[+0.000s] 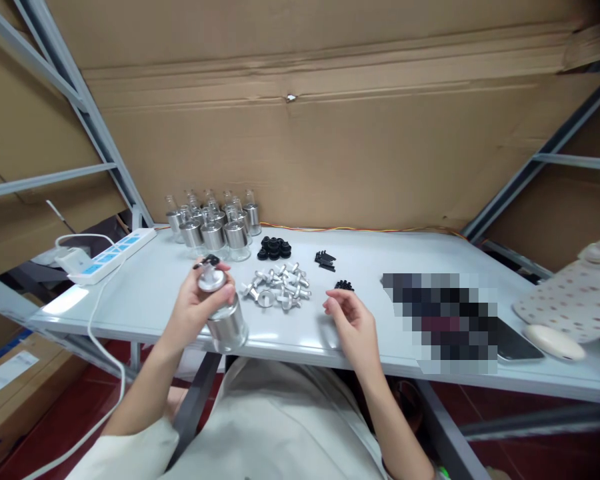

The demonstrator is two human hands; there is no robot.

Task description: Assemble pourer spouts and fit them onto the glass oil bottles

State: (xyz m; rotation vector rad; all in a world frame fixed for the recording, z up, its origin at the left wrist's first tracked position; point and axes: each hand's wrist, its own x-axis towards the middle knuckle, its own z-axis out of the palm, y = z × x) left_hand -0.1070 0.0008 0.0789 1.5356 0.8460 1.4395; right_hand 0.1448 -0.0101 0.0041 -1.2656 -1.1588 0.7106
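My left hand (193, 303) is wrapped around the neck of a glass bottle (229, 327) with a brushed-metal sleeve, tilted a little over the table's front edge. On its top sits a silver metal fitting (211, 279) with a black piece (210, 260) above it. My right hand (353, 323) hovers over the table with curled fingers, thumb and forefinger close together; whatever is between them is too small to make out. Just beyond it lie small black parts (345, 285). Between the hands is a pile of silver metal fittings (283, 285).
Several similar bottles (213, 235) stand at the back left. Behind the fittings are black round caps (274, 248) and thin black pins (325, 259). A power strip (115, 257) with a white cable lies left. At right are a blurred-out patch, a phone (517, 343), a white oval object (554, 341) and a dotted bag (565, 300).
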